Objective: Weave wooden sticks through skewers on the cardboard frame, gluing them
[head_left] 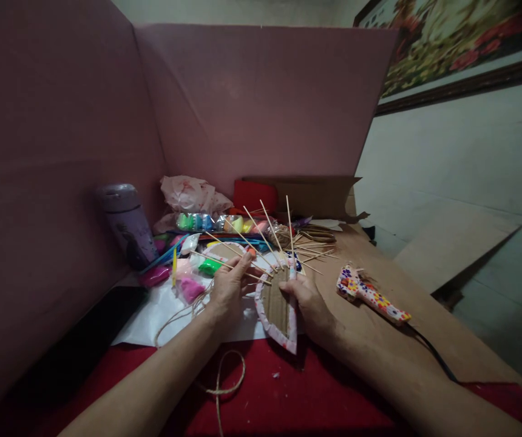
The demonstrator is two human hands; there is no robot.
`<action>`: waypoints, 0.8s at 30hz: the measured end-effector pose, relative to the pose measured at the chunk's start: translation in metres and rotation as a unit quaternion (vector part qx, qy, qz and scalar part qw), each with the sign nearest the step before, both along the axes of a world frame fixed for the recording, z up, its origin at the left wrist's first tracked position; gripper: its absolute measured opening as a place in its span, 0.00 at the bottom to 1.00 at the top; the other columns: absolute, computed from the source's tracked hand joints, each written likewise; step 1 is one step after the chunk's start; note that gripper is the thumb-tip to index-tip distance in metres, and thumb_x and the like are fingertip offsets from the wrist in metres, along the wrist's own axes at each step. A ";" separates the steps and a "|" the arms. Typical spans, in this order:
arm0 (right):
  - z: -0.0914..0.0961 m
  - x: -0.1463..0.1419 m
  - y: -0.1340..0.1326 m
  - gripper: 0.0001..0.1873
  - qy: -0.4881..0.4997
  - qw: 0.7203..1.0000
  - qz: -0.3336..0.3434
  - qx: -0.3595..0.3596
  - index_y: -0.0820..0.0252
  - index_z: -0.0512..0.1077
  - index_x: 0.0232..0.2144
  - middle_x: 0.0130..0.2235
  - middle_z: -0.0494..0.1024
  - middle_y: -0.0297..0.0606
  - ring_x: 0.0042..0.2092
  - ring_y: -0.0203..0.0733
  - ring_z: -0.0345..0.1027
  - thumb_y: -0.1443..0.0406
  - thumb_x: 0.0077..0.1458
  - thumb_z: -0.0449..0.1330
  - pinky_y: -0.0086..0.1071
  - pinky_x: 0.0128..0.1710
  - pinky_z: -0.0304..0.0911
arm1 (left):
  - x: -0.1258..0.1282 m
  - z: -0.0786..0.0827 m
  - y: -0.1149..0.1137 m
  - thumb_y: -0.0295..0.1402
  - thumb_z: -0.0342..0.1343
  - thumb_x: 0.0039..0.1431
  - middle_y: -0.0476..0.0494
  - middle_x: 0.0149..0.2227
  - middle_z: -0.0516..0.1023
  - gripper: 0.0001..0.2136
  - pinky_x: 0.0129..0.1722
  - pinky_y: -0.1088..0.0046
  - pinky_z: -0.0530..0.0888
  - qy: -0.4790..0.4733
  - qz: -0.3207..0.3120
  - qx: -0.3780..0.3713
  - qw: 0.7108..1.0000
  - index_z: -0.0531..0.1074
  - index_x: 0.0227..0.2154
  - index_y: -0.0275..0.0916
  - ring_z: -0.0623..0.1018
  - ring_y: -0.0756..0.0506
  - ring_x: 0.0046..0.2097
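Note:
My right hand (311,303) grips a half-oval cardboard piece (275,303) by its straight edge, with the thumb on its bare brown face. Pale pink patterned material wraps the piece's rim. Several thin wooden sticks (254,227) fan out from its upper and left edge. My left hand (231,288) is closed around the lower-left sticks, its thumb and fingers near where they meet the cardboard. Exactly how many sticks it pinches I cannot tell. A second pink-edged cardboard piece (224,250) lies behind my left hand, partly covered.
On the right, a flower-patterned glue gun (372,294) with a black cord rests on a cardboard sheet (429,346). Loose sticks (315,250) and scissors (316,234) lie behind. Colourful clay packets (192,290), a purple bottle (128,227) and twine (220,390) are leftward.

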State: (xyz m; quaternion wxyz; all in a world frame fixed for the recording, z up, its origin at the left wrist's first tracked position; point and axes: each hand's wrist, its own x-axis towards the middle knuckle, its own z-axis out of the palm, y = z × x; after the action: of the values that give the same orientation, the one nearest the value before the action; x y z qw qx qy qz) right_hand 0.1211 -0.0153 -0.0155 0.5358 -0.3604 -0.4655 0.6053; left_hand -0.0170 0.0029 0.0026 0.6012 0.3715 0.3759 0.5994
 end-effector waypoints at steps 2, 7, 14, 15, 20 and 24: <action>0.002 -0.001 -0.001 0.07 0.005 1.000 -0.005 -0.004 0.62 0.70 0.25 0.24 0.73 0.35 0.26 0.39 0.65 0.64 0.40 0.57 0.31 0.28 0.61 | 0.000 0.001 -0.001 0.46 0.61 0.42 0.46 0.22 0.76 0.17 0.21 0.79 0.68 -0.005 0.002 0.004 1.000 0.70 0.26 0.36 0.74 0.51 0.21; 0.003 -0.002 -0.003 0.06 0.016 1.000 -0.007 -0.006 0.61 0.70 0.25 0.23 0.73 0.35 0.25 0.39 0.65 0.65 0.40 0.57 0.31 0.28 0.62 | -0.003 0.002 0.000 0.51 0.58 0.43 0.43 0.25 0.77 0.24 0.22 0.77 0.70 -0.004 -0.015 0.010 1.000 0.71 0.36 0.36 0.76 0.48 0.24; 0.001 0.001 -0.001 0.06 0.054 0.998 -0.030 -0.002 0.62 0.69 0.25 0.22 0.72 0.33 0.23 0.37 0.64 0.65 0.41 0.57 0.31 0.25 0.60 | 0.002 0.002 -0.004 0.49 0.60 0.41 0.42 0.30 0.76 0.22 0.20 0.78 0.68 0.010 -0.031 -0.003 0.999 0.72 0.34 0.36 0.75 0.49 0.27; 0.000 0.002 0.000 0.06 0.058 0.998 -0.034 0.001 0.62 0.69 0.25 0.22 0.71 0.33 0.22 0.36 0.62 0.65 0.41 0.57 0.30 0.25 0.59 | 0.003 0.002 -0.006 0.48 0.61 0.40 0.43 0.30 0.76 0.21 0.20 0.78 0.68 0.008 -0.035 -0.005 0.999 0.72 0.33 0.36 0.74 0.50 0.26; 0.001 0.002 0.000 0.06 0.060 0.997 -0.042 -0.003 0.61 0.68 0.24 0.21 0.71 0.33 0.22 0.37 0.63 0.64 0.40 0.58 0.31 0.25 0.60 | 0.008 0.003 -0.012 0.42 0.64 0.39 0.49 0.25 0.72 0.16 0.21 0.77 0.68 -0.008 -0.053 -0.014 0.998 0.71 0.28 0.36 0.72 0.51 0.25; 0.004 0.001 -0.002 0.07 0.069 0.997 -0.031 -0.010 0.61 0.69 0.26 0.22 0.74 0.35 0.23 0.40 0.66 0.64 0.39 0.59 0.33 0.25 0.62 | 0.010 -0.001 -0.014 0.40 0.63 0.41 0.49 0.26 0.72 0.14 0.21 0.76 0.67 0.001 -0.061 -0.006 0.998 0.70 0.27 0.36 0.71 0.51 0.26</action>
State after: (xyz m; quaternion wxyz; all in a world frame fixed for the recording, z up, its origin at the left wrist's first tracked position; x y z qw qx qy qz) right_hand 0.1218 -0.0171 -0.0116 0.5814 -0.3375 -0.4103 0.6163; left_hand -0.0073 -0.0113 0.0017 0.6390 0.3903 0.3566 0.5588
